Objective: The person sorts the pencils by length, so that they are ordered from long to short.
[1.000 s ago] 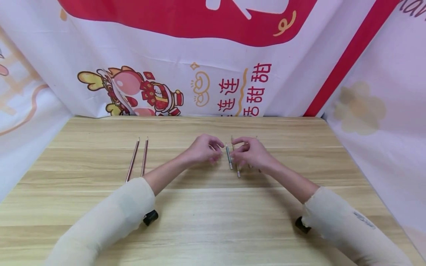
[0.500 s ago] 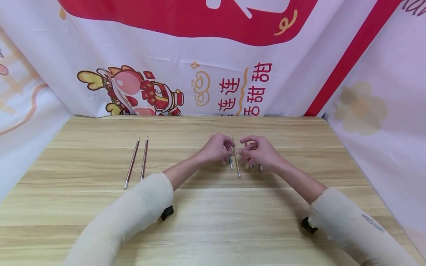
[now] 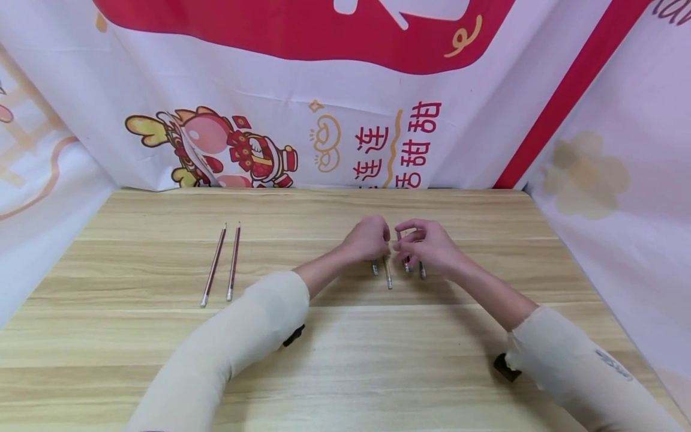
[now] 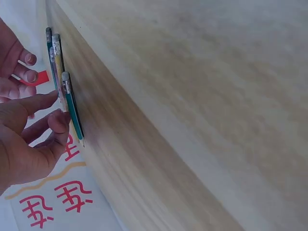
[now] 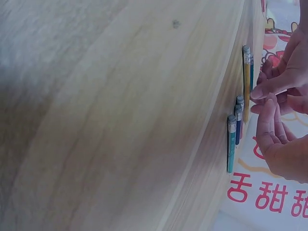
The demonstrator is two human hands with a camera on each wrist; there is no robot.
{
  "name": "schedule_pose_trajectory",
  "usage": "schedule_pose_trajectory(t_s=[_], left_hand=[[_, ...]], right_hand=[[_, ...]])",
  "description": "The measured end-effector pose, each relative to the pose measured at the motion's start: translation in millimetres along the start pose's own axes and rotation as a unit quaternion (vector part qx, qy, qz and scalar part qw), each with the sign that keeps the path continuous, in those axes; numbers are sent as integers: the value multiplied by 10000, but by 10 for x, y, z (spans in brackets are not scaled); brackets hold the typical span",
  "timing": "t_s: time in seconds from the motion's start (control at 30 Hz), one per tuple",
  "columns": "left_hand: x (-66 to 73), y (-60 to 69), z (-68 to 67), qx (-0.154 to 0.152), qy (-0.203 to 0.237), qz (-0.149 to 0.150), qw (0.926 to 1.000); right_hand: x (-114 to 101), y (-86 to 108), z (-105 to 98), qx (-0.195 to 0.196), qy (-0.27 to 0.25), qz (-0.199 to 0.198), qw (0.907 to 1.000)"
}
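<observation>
My left hand point(image 3: 369, 238) pinches the yellow pencil point(image 3: 388, 275) between thumb and fingertips; its eraser end points toward me. A teal pencil point(image 3: 375, 267) lies just left of it, partly under the hand. In the left wrist view, the left hand's point(image 4: 33, 139) fingertips meet at the yellow pencil point(image 4: 57, 53), behind the teal pencil point(image 4: 71, 103). My right hand point(image 3: 429, 243) hovers with bent, spread fingers over several pencils. The right wrist view shows that hand point(image 5: 284, 149) holding nothing, beside a green pencil point(image 5: 231, 144) and a dark blue one point(image 5: 238, 125).
Two dark red pencils point(image 3: 214, 264) lie side by side at the left of the wooden table point(image 3: 345, 360). A white and red printed cloth point(image 3: 302, 84) hangs behind the table's back edge, with more cloth at both sides.
My left hand has moved right, past the teal pencil, and taken the yellow pencil, whose eraser end shifted slightly right. My right hand has moved a little right. The left sleeve uncovers the two red pencils.
</observation>
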State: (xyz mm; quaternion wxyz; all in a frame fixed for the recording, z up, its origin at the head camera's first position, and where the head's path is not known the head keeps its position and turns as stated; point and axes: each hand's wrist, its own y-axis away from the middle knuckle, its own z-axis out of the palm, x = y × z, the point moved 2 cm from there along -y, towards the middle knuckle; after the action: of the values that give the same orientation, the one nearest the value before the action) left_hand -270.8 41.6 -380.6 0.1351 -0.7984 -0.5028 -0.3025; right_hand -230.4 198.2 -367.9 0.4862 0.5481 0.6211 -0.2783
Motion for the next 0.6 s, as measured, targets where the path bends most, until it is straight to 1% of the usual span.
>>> schedule_pose_trajectory(t_s=[0.2,0.27,0.43,0.47,0.5,0.6], left_hand=[[46,-60,63,-9,-306,-37,9995],[61,-70,77,-25,-311,-77,9995],[96,-83,101,-129,-284,-173,9994],[102,-84,101,-127,-316,-196,9992],[75,-122,125,-78,-346,-163,9992],[102,-118,120,-66,-355,-190,9992]], right_hand=[[21,-8,-21,44,-28,-85,10000],[24,-3,-27,45,-31,-157,9999],[27,10,-56,93,-30,-156,9998],[25,13,-61,96,-24,-134,9999],[23,14,-65,98,-23,-105,9999],[17,23,-72,74,-18,-68,9999]])
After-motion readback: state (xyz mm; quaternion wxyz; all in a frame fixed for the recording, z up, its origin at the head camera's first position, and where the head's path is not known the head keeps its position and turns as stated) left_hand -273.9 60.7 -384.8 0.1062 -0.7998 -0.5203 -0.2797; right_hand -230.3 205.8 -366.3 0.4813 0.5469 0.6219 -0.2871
